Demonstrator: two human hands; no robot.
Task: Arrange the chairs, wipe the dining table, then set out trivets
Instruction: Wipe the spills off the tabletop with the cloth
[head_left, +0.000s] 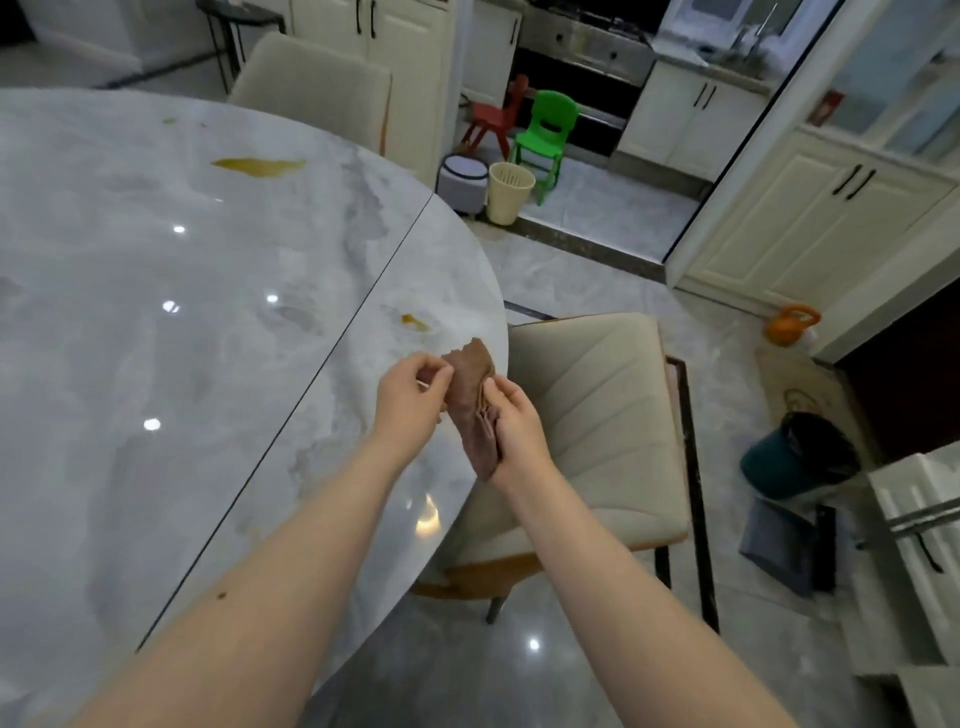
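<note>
both hands, left hand (410, 397) and right hand (511, 421), pinch the brown cloth (472, 400) over the table (156, 312) edge, the small yellow spill (415, 322) just beyond it, nearer the left hand.

You see: cloth (470, 400) brown | surface (156, 312) grey-white marble veining, two yellow-brown stains | near chair (597, 415) cream, stitched lines | small chair (545, 135) green | stool (496, 117) red | bin (510, 191) cream | cabinets (810, 223) white, black handles

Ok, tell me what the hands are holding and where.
Both hold the brown cloth: left hand pinches its upper left edge, right hand grips its right side.
</note>
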